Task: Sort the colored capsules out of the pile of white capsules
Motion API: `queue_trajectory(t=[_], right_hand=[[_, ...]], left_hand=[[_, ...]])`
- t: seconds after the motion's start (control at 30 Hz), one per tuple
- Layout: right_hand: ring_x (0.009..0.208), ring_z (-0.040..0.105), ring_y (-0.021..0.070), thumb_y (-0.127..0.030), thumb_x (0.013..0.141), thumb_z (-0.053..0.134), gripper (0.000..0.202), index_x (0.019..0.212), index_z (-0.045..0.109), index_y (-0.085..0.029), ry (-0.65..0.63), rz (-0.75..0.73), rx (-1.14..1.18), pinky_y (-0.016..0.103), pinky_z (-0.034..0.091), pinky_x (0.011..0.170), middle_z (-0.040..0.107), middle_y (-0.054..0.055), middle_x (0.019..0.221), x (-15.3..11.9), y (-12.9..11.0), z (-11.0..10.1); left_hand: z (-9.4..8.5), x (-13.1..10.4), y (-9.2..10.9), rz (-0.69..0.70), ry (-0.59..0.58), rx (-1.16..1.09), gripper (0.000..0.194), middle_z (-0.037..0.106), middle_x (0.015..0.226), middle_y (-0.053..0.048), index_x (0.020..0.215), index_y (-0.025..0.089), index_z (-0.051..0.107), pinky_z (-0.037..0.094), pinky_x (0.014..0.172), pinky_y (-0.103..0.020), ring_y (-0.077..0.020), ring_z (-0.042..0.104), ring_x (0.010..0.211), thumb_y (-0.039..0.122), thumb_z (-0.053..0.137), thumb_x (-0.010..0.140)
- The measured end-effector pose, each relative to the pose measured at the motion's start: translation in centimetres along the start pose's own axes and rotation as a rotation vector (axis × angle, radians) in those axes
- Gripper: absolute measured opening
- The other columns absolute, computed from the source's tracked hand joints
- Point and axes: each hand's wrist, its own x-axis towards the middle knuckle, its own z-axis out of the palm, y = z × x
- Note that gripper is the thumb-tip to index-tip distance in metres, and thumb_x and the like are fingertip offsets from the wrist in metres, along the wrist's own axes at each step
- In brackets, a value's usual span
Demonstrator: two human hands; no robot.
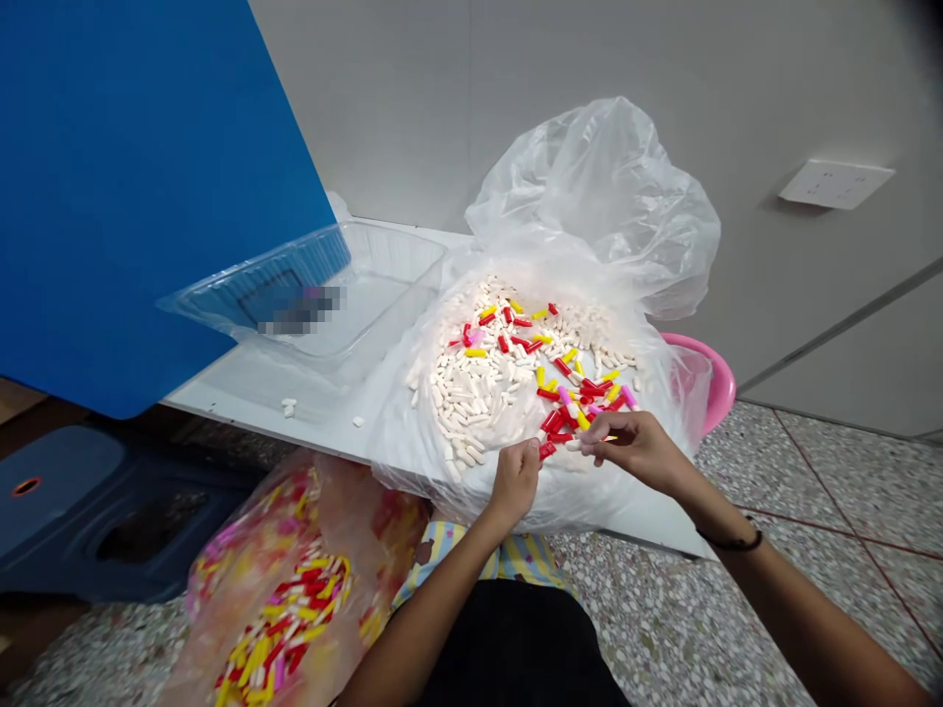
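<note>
My left hand (pixel 516 481) is closed at the near edge of a spread plastic bag, its thumb and finger pinched on a small red tube-like piece (pixel 546 451). Close beside it, my right hand (pixel 630 447) is also closed, with a small white piece (pixel 573 445) at its fingertips. A yellow tip shows by those fingers too. Around both hands lie loose red, yellow and pink tubes (pixel 564 422), some with white ends. A heap of small white pieces (pixel 478 393) spreads to the left on the clear plastic bag (pixel 398 432).
A clear plastic tray (pixel 398 241) stands left on the white table (pixel 228 378), near a blue panel (pixel 147 196). Below is a bag of coloured pieces (pixel 243 550) beside a dark blue stool (pixel 51 530). A pink basin (pixel 718 383) sits at the right.
</note>
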Motion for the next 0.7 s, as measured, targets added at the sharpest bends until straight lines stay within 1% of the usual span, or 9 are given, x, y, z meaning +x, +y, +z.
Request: queue_trajectory(t=[0.07,0.23,0.3,0.37,0.5,0.6,0.7], right_hand=[[0.054,0.058,0.0134,-0.038,0.055,0.081,0.027,0.059,0.065,-0.017,-0.014,0.032,0.011,0.025,0.052,0.048,0.063,0.002,0.062,-0.2,0.0,0.0],[0.050,0.056,0.0120,-0.041,0.049,0.083,0.036,0.055,0.059,-0.016,-0.059,0.087,0.108,0.024,0.050,0.047,0.062,0.002,0.059,-0.6,-0.5,0.7],[0.050,0.055,0.0115,-0.039,0.048,0.085,0.037,0.054,0.057,-0.015,-0.054,0.091,0.144,0.024,0.049,0.046,0.061,0.001,0.058,-0.8,-0.7,1.1],[0.050,0.055,0.0113,-0.037,0.049,0.085,0.036,0.053,0.056,-0.016,-0.035,0.072,0.167,0.023,0.048,0.046,0.058,0.000,0.057,-1.0,-0.8,1.5],[0.052,0.056,0.0117,-0.037,0.054,0.083,0.035,0.054,0.054,-0.017,0.022,0.023,0.206,0.025,0.050,0.049,0.057,-0.001,0.059,-1.9,-0.9,2.3],[0.050,0.056,0.0116,-0.038,0.052,0.084,0.038,0.054,0.052,-0.017,0.029,0.037,0.247,0.026,0.052,0.049,0.056,-0.002,0.059,-2.6,-0.9,2.5],[0.051,0.058,0.0122,-0.039,0.049,0.085,0.039,0.055,0.053,-0.016,0.058,0.027,0.253,0.027,0.053,0.050,0.057,-0.001,0.060,-2.4,-0.2,2.0]], left_hand=[[-0.3,-0.1,0.1,-0.008,-0.008,0.027,0.042,0.037,0.048,0.002,0.052,0.018,0.038,0.024,0.051,-0.024,-0.0105,0.036,0.049,0.037,0.032,0.089],[-0.8,-0.2,0.6,0.002,-0.160,0.076,0.047,0.032,0.044,0.003,0.047,0.018,0.033,0.022,0.049,-0.024,-0.0088,0.032,0.046,0.042,0.032,0.089],[-0.8,-0.3,0.8,0.007,-0.165,0.076,0.047,0.031,0.044,0.004,0.048,0.018,0.033,0.022,0.049,-0.024,-0.0083,0.031,0.045,0.042,0.030,0.089],[-0.6,-0.5,1.0,0.028,-0.140,0.076,0.047,0.032,0.045,0.004,0.049,0.018,0.034,0.023,0.050,-0.024,-0.0081,0.031,0.045,0.041,0.027,0.090],[-0.7,-0.8,1.9,0.125,-0.103,0.155,0.046,0.031,0.045,0.004,0.050,0.018,0.032,0.023,0.051,-0.025,-0.0080,0.031,0.044,0.039,0.024,0.091],[-1.2,-0.9,2.8,0.221,-0.171,0.239,0.044,0.029,0.045,0.004,0.051,0.018,0.032,0.022,0.051,-0.026,-0.0079,0.031,0.044,0.036,0.027,0.090],[-1.3,0.2,3.1,0.231,-0.235,0.303,0.046,0.032,0.044,0.003,0.050,0.017,0.035,0.024,0.051,-0.025,-0.0082,0.033,0.044,0.036,0.027,0.091]])
